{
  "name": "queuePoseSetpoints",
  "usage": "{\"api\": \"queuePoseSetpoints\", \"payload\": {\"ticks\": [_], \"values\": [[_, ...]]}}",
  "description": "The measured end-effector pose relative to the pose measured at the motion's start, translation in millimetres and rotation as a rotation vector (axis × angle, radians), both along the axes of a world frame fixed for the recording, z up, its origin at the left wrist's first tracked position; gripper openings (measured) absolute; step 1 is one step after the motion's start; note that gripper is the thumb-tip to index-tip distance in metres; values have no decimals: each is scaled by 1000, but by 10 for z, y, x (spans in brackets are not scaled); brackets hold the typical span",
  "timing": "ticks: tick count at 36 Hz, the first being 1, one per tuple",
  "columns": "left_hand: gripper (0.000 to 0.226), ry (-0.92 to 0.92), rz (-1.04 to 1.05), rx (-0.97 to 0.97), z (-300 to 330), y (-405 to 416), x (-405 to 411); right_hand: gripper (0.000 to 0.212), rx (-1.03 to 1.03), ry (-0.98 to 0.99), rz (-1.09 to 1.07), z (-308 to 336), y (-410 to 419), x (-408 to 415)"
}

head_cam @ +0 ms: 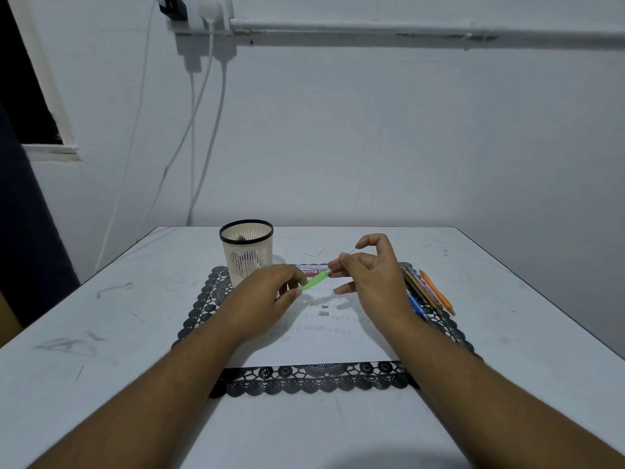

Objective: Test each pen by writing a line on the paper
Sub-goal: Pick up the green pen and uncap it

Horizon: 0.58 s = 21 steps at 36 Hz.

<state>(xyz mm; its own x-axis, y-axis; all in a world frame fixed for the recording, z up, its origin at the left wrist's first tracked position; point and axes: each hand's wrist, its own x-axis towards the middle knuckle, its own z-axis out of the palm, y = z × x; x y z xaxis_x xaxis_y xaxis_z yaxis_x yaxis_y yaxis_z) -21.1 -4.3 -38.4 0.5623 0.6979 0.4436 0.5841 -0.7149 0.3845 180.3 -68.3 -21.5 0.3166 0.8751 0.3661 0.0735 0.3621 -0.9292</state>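
Observation:
My left hand (267, 292) pinches a green pen (314, 281) above the white paper (314, 343), its upper end pointing right. At that end, the fingers of my right hand (368, 275) pinch a thin lead or refill (351, 251) that sticks up past the fingers. Faint written lines show on the paper. Several pens (427, 292) in orange, blue and dark colours lie at the right edge of the paper, just behind my right hand.
A cream slotted pen holder (246, 252) with a black rim stands at the back left of a black lace mat (318, 379). A small lead case (311, 267) lies behind the hands. Two tiny pieces (324, 309) rest on the paper. Loose thin leads (314, 253) lie on the table.

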Motion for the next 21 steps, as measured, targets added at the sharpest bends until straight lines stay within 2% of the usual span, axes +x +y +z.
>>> {"api": "queuePoseSetpoints", "payload": {"ticks": [8, 21], "values": [[10, -2, 4, 10, -10, 8, -8, 21, 0, -47, -12, -22, 3, 0], [14, -8, 3, 5, 14, -21, 6, 24, 10, -9, -14, -45, 15, 6]]}}
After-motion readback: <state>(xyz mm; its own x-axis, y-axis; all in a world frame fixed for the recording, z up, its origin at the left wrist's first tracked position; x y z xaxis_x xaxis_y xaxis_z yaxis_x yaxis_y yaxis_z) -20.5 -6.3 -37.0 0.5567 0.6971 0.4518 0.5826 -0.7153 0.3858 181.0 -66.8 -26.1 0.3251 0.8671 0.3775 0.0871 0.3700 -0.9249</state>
